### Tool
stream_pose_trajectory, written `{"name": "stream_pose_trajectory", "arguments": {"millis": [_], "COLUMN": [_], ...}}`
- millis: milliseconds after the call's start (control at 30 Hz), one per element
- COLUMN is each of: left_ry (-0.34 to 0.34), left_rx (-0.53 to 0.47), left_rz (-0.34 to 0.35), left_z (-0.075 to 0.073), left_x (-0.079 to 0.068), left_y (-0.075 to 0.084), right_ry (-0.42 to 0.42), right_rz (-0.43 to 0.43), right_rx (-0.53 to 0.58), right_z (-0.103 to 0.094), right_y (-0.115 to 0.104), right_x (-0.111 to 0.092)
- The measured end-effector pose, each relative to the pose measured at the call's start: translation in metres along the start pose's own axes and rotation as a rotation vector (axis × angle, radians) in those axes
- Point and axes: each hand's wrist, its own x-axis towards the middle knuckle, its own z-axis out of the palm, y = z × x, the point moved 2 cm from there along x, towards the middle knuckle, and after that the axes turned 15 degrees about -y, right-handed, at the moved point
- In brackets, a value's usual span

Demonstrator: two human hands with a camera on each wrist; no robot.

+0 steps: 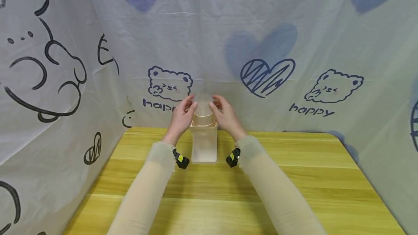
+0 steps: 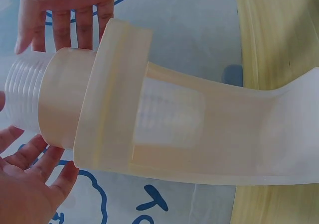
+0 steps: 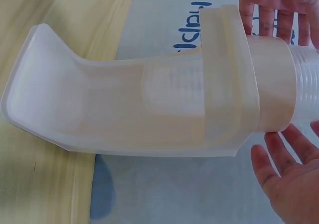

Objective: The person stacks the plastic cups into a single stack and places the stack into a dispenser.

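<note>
A beige cup dispenser (image 1: 204,144) stands upright on the table. Out of the round collar (image 2: 67,97) at its top rises a stack of clear ribbed plastic cups (image 1: 203,105). The stack's lower end shows through the dispenser's open front. My left hand (image 1: 183,117) is at the stack's left side, its fingertips at the collar in the left wrist view. On the right side my right hand (image 1: 226,115) mirrors it, fingers fairly straight and spread beside the collar and cups. Thumbs lie near the cups' sides; whether all fingers touch is unclear.
The wooden table (image 1: 294,177) extends to both sides and in front of the dispenser. Close behind it hangs a pale cloth (image 1: 209,46) with printed hearts and bear drawings; another cloth wall (image 1: 65,133) borders the left edge.
</note>
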Motion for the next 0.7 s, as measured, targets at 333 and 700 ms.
{"name": "stream_pose_trajectory", "arguments": {"millis": [333, 700], "left_ry": [-0.011, -0.034], "left_rx": [-0.005, 0.061], "left_rz": [-0.003, 0.01], "left_z": [0.0015, 0.0025], "left_x": [-0.0018, -0.0035], "left_y": [0.001, -0.0025], "right_ry": [-0.002, -0.015], "right_rz": [0.028, 0.064], "right_rx": [0.005, -0.014], "right_z": [0.0021, 0.0018], "right_y": [-0.0006, 0.0014], "right_x": [0.0004, -0.0013]}}
